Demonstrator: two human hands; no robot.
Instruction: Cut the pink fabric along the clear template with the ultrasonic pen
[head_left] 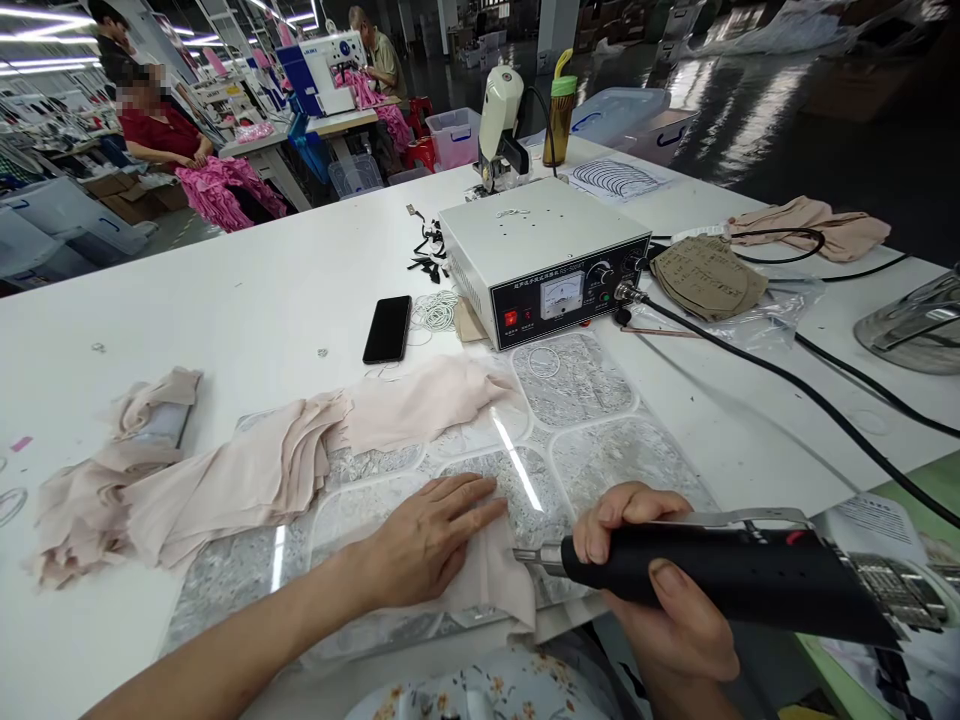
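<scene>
My left hand (429, 545) lies with outstretched fingers on a pale pink piece of fabric (491, 580), over a marble-patterned mat (622, 455). Closed around the black body of a handheld ultrasonic welder (720, 570) is my right hand (660, 590). The welder's metal tip touches or nearly touches the fabric's right edge, just right of my left fingers. Beyond my left hand, another pale pink strip (420, 400) stretches across the mat. A layered stack of the same fabric (247, 475) fans out to the left, beside a crumpled bunch (82, 510).
The welder's control box (555, 260) stands behind the mat, its black cable (795, 385) curving along the right. A phone (387, 330), card templates (709, 275), a bottle (559, 120) and a cutting machine (501, 125) rest on the table. Several people work farther back.
</scene>
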